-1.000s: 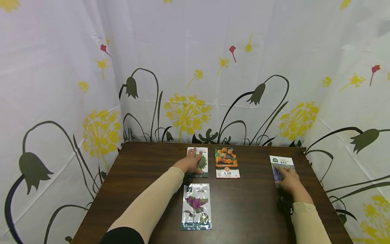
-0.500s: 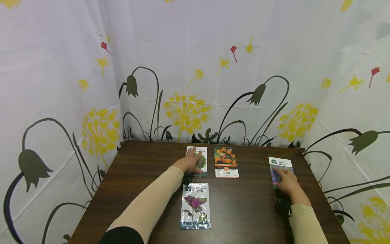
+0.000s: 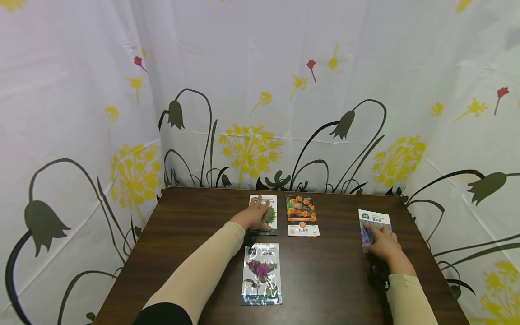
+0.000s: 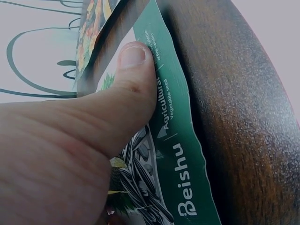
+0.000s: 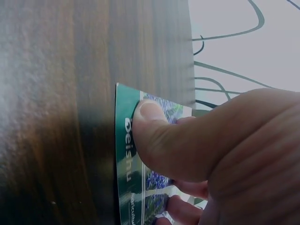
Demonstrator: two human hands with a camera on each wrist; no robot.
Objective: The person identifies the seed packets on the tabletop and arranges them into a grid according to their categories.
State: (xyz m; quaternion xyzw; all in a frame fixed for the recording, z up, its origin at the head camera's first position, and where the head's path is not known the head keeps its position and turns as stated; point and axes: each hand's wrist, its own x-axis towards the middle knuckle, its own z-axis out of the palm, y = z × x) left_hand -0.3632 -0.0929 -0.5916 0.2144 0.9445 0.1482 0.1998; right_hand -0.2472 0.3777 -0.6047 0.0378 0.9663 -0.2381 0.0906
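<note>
My left hand point(image 3: 253, 217) rests with spread fingers on a white-and-green seed packet point(image 3: 271, 215) near the table's back edge. In the left wrist view, the thumb point(image 4: 136, 77) lies across that packet's green band, beside printed striped seeds. Far to the right, my right hand point(image 3: 385, 243) touches a seed packet with purple flowers point(image 3: 379, 217), index finger stretched over its picture. Seen from the right wrist, the thumb point(image 5: 152, 126) lies on the packet's face beside its green band, and the other fingers reach over its printed side. Both packets lie face up.
A marigold seed packet point(image 3: 302, 219) lies just right of the left hand's packet. Nearer the front is a silvery packet with a magenta flower point(image 3: 261, 274). The dark wooden table point(image 3: 333, 280) ends at a white flower-printed curtain point(image 3: 252, 81).
The packet under my right hand has slid very slightly toward me and to the left. My left hand and the other packets have stayed in place.
</note>
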